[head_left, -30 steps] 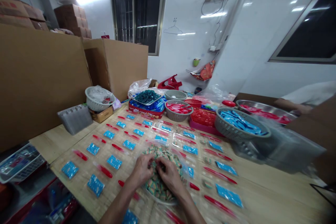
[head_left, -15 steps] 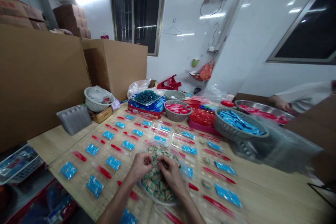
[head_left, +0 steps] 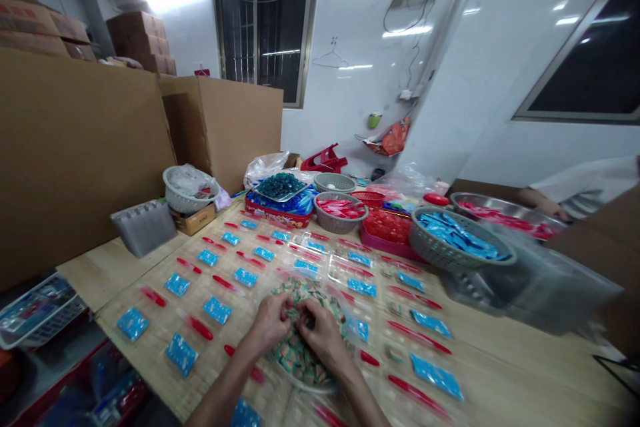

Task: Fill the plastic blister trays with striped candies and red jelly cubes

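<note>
A round bowl [head_left: 320,387] heaped with small green-and-tan striped pieces [head_left: 300,359] stands near the front of the table. Over the heap, my left hand [head_left: 273,317] has its fingers curled in a pinch; what lies in them is too small to make out. Close beside it, my right hand [head_left: 320,330] also pinches, its fingertips down among the pieces and their contents hidden. Around the bowl lie rows of clear trays, each with a blue printed packet [head_left: 217,309] and a red pen-like stick [head_left: 200,327]. Trays on the right also hold a striped piece [head_left: 395,352].
Behind the trays stand a grey basket of blue packets [head_left: 457,237], a basket of pink packets [head_left: 341,208], a tub of red pieces [head_left: 390,225] and a tray of teal pieces [head_left: 280,185]. At right, another person's hand [head_left: 553,209] is at a metal bowl [head_left: 463,199].
My right hand's fingertips have moved slightly over the pieces, and my left hand stays close to it. The whole view has shifted a little. The other person's hand has moved slightly.
</note>
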### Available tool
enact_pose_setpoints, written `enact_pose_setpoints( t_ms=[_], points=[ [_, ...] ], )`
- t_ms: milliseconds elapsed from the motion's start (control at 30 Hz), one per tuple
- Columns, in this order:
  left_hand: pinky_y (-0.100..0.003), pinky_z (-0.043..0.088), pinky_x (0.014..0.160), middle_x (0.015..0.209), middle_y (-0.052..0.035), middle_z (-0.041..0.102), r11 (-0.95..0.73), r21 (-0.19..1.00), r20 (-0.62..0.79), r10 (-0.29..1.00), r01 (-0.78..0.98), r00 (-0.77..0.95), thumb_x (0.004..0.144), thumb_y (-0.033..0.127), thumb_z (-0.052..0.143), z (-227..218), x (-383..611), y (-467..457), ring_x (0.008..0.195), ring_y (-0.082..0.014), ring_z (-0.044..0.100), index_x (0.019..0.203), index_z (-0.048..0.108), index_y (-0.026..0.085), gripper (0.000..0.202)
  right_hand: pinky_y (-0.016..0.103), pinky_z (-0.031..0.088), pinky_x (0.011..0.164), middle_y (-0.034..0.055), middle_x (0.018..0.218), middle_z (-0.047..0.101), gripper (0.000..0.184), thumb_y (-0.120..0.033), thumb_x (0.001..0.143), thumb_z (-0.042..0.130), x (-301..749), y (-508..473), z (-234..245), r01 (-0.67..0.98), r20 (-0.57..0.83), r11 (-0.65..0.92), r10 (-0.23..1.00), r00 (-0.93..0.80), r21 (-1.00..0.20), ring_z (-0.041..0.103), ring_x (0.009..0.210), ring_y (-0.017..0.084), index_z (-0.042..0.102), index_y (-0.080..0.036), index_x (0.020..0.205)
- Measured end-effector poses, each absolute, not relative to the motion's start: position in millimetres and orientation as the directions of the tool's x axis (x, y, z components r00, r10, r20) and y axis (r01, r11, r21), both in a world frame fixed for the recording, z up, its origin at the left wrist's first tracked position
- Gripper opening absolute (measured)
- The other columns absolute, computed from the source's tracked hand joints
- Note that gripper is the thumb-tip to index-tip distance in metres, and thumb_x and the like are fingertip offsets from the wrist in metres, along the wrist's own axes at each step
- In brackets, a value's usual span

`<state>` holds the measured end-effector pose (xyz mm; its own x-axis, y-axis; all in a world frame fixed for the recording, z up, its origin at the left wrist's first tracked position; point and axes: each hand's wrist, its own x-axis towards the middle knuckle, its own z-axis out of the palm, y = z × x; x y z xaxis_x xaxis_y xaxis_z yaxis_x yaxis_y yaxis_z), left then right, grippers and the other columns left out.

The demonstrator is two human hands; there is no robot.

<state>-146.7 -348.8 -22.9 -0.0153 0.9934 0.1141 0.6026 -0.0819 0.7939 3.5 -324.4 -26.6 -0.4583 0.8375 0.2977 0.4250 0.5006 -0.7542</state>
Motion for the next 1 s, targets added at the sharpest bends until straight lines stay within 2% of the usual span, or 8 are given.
enact_pose_setpoints(
  t_ms=[167,433,700,867,1000],
  points=[
    [-0.023,0.039,0.058,0.062,0.0003,0.061,-0.105,0.783,0.121,0.993,0.614,0.015,0.053,0.002,0.049,-21.3,-147.7,-351.7,0.062,-0.0154,0.056,0.076,0.064,0.014,0.030,0.025,0.036,0.062,0.0005,0.070,0.057,0.021,-0.009,0.061,0.049,2.5,-326.3,-25.2,0.478,0.291,0.533,0.821,-0.491,-0.698,0.051,0.068,0.016,0.059,-0.017,0.077],
    [-0.023,0.037,0.059,0.060,0.0012,0.057,-0.116,0.724,0.143,0.990,0.680,0.016,0.052,0.003,0.050,-20.4,-148.6,-353.6,0.063,-0.0155,0.053,0.073,0.064,0.015,0.027,0.024,0.034,0.059,-0.0003,0.065,0.054,0.015,-0.009,0.062,0.049,2.2,-326.5,-27.1,0.520,0.256,0.516,0.832,-0.491,-0.681,0.050,0.064,0.016,0.056,-0.018,0.072],
    [-0.020,0.038,0.052,0.055,0.0021,0.055,-0.080,0.842,0.091,0.996,0.533,0.006,0.059,0.006,0.051,-20.8,-148.3,-349.0,0.054,-0.0125,0.052,0.070,0.065,0.012,0.019,0.027,0.040,0.070,0.0035,0.081,0.063,0.029,-0.010,0.065,0.047,5.9,-327.2,-27.8,0.445,0.317,0.515,0.836,-0.447,-0.733,0.056,0.077,0.019,0.060,-0.018,0.090],
    [-0.022,0.041,0.058,0.061,0.0001,0.061,-0.108,0.776,0.130,0.991,0.621,0.009,0.055,0.003,0.049,-23.1,-147.4,-351.1,0.060,-0.0148,0.056,0.075,0.067,0.013,0.029,0.025,0.037,0.064,0.0006,0.071,0.060,0.026,-0.008,0.061,0.047,5.2,-327.1,-27.3,0.473,0.308,0.545,0.816,-0.490,-0.693,0.053,0.069,0.017,0.060,-0.018,0.080],
    [-0.025,0.042,0.061,0.065,-0.0013,0.064,-0.117,0.753,0.144,0.990,0.648,0.012,0.054,0.005,0.050,-24.1,-147.9,-352.8,0.063,-0.0168,0.057,0.078,0.068,0.014,0.032,0.024,0.038,0.064,0.0006,0.073,0.061,0.025,-0.008,0.063,0.047,4.8,-327.1,-26.8,0.446,0.288,0.521,0.823,-0.490,-0.728,0.054,0.070,0.016,0.060,-0.019,0.081]
  ],
)
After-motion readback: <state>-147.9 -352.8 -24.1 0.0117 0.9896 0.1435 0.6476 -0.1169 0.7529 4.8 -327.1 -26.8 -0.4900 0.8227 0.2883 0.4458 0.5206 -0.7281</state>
